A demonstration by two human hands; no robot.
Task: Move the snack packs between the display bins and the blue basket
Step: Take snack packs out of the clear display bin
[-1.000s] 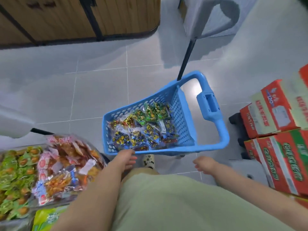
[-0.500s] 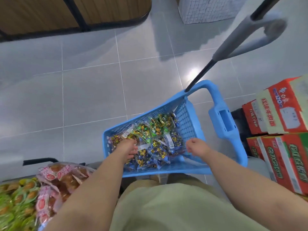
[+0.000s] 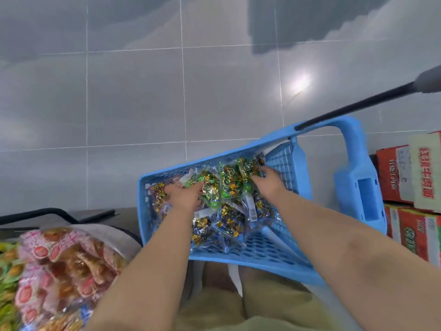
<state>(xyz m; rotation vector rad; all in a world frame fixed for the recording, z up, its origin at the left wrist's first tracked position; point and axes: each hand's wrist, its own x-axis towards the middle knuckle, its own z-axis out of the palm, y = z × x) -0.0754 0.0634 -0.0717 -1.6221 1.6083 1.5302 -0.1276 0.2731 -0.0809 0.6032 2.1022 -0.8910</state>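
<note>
Change: a second ago both hands hung short of the near rim of the blue basket (image 3: 262, 260); now both are deep inside it, on the snack packs (image 3: 230, 187).
Meaning: I judge this the start of a scoop, with packs to go from the basket to the display bin (image 3: 124, 240) at the left (nothing is lifted yet).
Left hand (image 3: 185, 198): fingers pushed in among the packs at the basket's left side and touching a green one. They are partly buried, so I cannot tell whether they have clenched on anything.
Right hand (image 3: 267, 182): fingers laid over the green packs by the far right wall; grasping or merely pressing, I cannot tell.
Packs: all heaped inside the basket on the floor.
</note>
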